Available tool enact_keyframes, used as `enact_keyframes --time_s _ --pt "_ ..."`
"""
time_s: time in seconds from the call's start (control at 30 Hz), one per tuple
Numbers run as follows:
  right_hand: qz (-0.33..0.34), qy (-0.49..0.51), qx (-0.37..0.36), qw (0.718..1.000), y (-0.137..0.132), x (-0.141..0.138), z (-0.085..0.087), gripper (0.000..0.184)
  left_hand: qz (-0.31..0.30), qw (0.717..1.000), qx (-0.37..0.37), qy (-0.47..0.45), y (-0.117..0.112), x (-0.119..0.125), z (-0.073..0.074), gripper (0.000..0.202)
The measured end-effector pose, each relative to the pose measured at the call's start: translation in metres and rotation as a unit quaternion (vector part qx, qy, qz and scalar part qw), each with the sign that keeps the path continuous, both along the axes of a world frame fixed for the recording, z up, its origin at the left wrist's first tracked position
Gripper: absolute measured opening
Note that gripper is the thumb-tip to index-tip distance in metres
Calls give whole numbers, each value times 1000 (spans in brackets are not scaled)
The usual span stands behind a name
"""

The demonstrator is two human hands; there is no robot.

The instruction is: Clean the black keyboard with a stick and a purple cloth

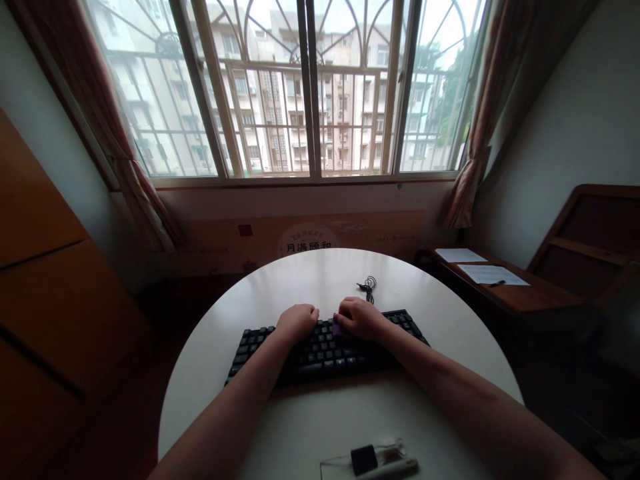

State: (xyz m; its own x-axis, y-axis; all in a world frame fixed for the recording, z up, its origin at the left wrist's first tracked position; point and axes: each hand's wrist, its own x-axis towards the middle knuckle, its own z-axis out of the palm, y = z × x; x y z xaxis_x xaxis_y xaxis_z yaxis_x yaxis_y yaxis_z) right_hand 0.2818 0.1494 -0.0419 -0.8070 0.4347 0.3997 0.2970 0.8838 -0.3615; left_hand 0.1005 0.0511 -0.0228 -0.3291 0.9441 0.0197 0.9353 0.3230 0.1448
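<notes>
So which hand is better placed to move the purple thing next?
Probably your right hand: it grips the purple thing over the keyboard, while your left hand sits apart from that thing.

**Hands at a keyboard [320, 348] on a table [205, 373]**

The left hand [298, 322] curls over the keyboard; the right hand [361, 317] grips a purple piece [339, 327] there. A cable [369, 285] lies towards the far edge, a black block [364, 459] towards the near.
</notes>
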Motion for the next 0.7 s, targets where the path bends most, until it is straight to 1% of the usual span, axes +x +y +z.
enact_keyframes --time_s 0.1,0.23,0.3,0.4,0.57,0.63,0.7 --pt "13 8 -3 1000 0 1 0 23 0 1000 -1 0 0 0 0 43" --pt "74 17 -13 997 0 3 2 20 1 1000 -1 -2 0 -1 0 43" --pt "88 12 -15 996 0 4 2 23 2 1000 0 -2 0 -1 -1 42" --pt "75 -2 -15 997 0 3 3 27 2 1000 1 -1 0 -1 -1 42" --pt "13 -15 -6 1000 0 1 2 31 0 1000 4 0 0 -1 -1 42" --pt "10 -13 -6 1000 0 1 2 31 -1 1000 4 -1 0 -1 -1 42" --pt "21 -10 -10 1000 0 1 2 31 -1 1000 3 -2 0 -1 -1 43"
